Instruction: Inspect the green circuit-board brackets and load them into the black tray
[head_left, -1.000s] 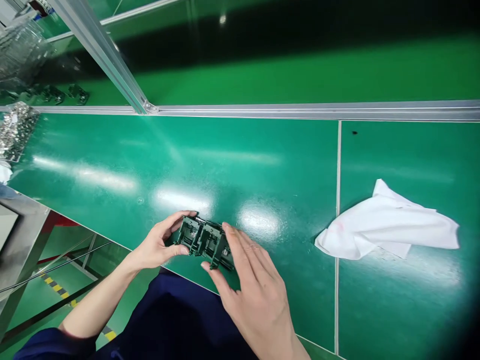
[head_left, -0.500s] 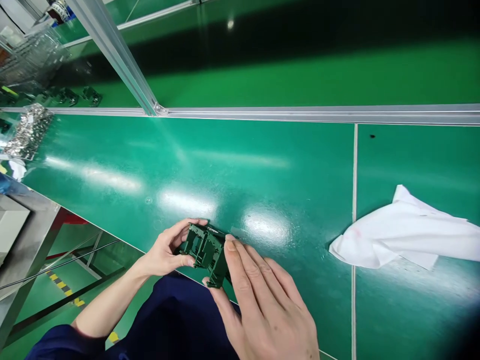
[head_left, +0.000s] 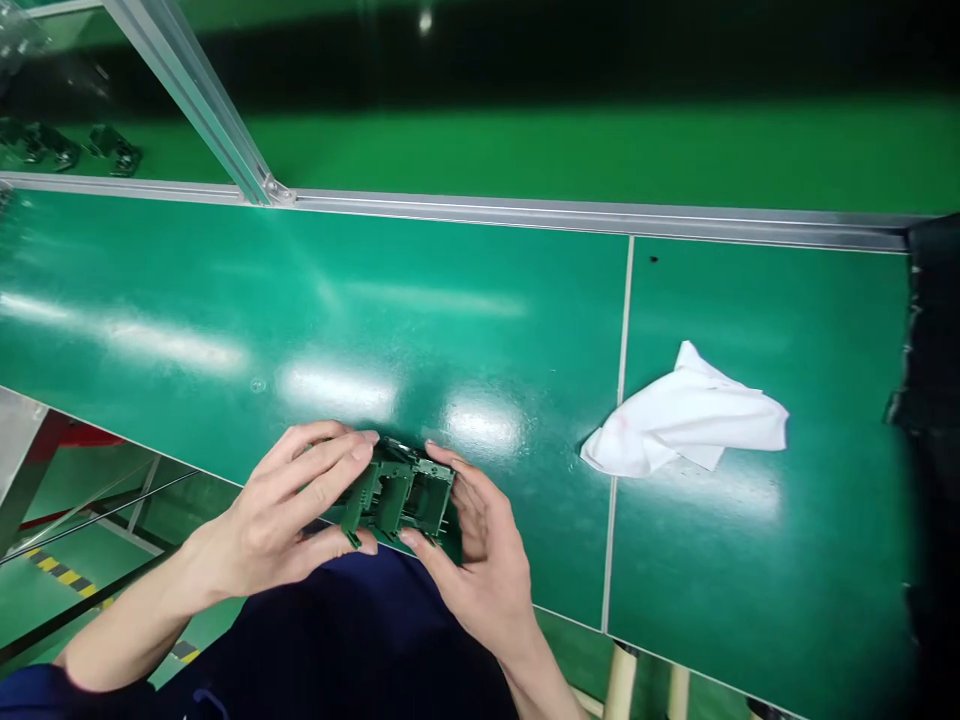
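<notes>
Between my two hands, close to the front edge of the green table [head_left: 360, 340], is a dark green plastic frame-like part [head_left: 401, 490] with open compartments. My left hand [head_left: 292, 510] grips its left end, fingers over the top and thumb along the lower side. On the right end, my right hand [head_left: 480, 550] holds it with the thumb in front and the fingers behind. The fingers cover both ends of the part, and its underside is hidden.
A crumpled white cloth [head_left: 690, 415] lies on the table to the right, beside a pale seam [head_left: 621, 400]. Along the back runs a metal rail [head_left: 487, 212] with a slanted post [head_left: 199, 100]. Several dark green parts [head_left: 112, 150] sit behind the rail at left. Something black [head_left: 937, 420] stands far right.
The green part has been turned in my hands; its open compartments now face more to the right. My left hand has come over its top, and my right hand has moved round its right end. My view has shifted right.
</notes>
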